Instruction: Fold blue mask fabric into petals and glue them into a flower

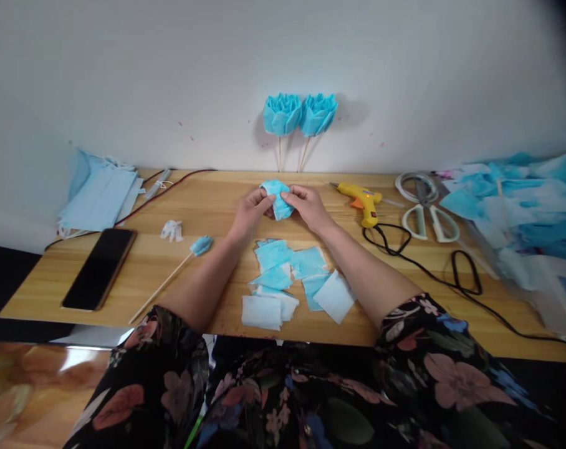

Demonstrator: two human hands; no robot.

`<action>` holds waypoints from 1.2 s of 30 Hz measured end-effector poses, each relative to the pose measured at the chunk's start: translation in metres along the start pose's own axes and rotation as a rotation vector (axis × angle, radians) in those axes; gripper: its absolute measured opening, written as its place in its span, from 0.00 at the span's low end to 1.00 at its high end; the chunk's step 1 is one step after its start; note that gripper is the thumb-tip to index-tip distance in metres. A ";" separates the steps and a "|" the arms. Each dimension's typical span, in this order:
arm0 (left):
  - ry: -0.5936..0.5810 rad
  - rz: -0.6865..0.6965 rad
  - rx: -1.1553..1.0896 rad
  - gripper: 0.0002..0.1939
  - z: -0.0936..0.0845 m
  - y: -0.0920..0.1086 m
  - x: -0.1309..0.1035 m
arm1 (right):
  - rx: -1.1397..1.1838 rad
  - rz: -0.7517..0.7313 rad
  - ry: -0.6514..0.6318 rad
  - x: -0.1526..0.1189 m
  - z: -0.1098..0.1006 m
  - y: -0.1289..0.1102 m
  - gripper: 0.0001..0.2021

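Between my two hands is a blue piece of mask fabric (281,202), held above the table and curled at its edges. My left hand (254,211) pinches its left side with thumb and fingers. On its right side, my right hand (306,204) grips the fabric with the thumb on top. Below my hands lie several cut fabric squares (270,312), blue and white, partly overlapping. A wooden stick with a blue fabric bud (201,246) rests left of my left forearm.
Two blue fabric flowers (283,115) on sticks lean against the wall. A yellow glue gun (364,201), white-handled scissors (423,218) and a wire coil (407,181) lie right, beside a heap of blue scraps (535,199). Left are face masks (98,193) and a phone (100,269). A black cord (432,277) crosses the right side.
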State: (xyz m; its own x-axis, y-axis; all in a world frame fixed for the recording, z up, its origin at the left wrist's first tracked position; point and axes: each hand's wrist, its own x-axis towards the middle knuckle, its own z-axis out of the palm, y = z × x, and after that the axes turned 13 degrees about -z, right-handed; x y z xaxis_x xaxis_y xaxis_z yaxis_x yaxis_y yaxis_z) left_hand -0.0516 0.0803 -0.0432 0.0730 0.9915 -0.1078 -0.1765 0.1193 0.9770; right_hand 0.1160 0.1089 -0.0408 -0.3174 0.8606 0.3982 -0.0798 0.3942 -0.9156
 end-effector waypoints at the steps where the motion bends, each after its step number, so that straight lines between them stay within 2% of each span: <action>1: -0.021 -0.002 -0.001 0.22 0.000 0.001 -0.001 | 0.006 0.006 0.000 0.000 0.000 0.001 0.24; 5: -0.070 -0.010 -0.008 0.21 0.001 0.004 -0.004 | 0.030 -0.017 0.057 -0.001 0.001 -0.002 0.24; 8: -0.017 -0.021 -0.038 0.21 0.001 0.004 -0.003 | 0.051 0.009 0.130 -0.001 0.002 -0.006 0.26; 12: 0.055 0.003 -0.106 0.20 0.001 0.001 0.000 | 0.118 0.064 0.088 -0.001 0.002 -0.008 0.27; 18: 0.069 0.018 -0.137 0.22 0.000 0.001 0.001 | 0.108 0.044 0.018 -0.002 -0.001 -0.006 0.21; 28: 0.018 0.002 -0.063 0.22 0.002 0.007 -0.003 | 0.025 -0.017 0.138 -0.001 0.000 -0.002 0.17; 32: 0.051 0.002 -0.002 0.20 0.001 0.005 -0.002 | 0.041 0.005 0.134 -0.002 0.001 -0.005 0.17; 36: 0.082 0.008 -0.012 0.20 0.001 0.005 -0.002 | 0.061 0.020 0.089 -0.003 0.001 -0.005 0.22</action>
State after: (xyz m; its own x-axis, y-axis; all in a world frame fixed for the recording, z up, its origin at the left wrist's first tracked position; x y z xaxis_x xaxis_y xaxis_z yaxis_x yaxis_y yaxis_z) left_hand -0.0511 0.0784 -0.0380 -0.0087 0.9933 -0.1155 -0.1883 0.1118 0.9757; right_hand 0.1168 0.1043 -0.0378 -0.2343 0.8946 0.3804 -0.1324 0.3583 -0.9242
